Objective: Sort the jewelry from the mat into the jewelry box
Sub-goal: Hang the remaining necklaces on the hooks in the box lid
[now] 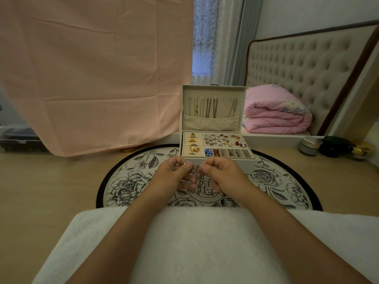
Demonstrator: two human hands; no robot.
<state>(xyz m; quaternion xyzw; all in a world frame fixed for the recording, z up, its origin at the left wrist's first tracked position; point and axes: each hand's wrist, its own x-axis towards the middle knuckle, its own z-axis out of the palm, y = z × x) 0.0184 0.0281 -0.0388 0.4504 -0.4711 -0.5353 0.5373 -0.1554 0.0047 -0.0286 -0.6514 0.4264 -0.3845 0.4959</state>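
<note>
Floral mat [131, 181], partly hidden lettering; left hand [174, 177] and right hand [223, 177] grips pinching necklace [197, 177].

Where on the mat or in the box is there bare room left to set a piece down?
The mat is bare to either side of both hands, the left hand and right hand. In the jewelry box, the small front-right slots look emptiest; the wide earring tray behind them is crowded. The jars crowd the far right floor.

A single wide-angle head view looks forward and down from above the person's lap, close over both forearms at the lower centre. The open jewelry box [215, 144] sits mid-frame; the room bends at the edges.
</note>
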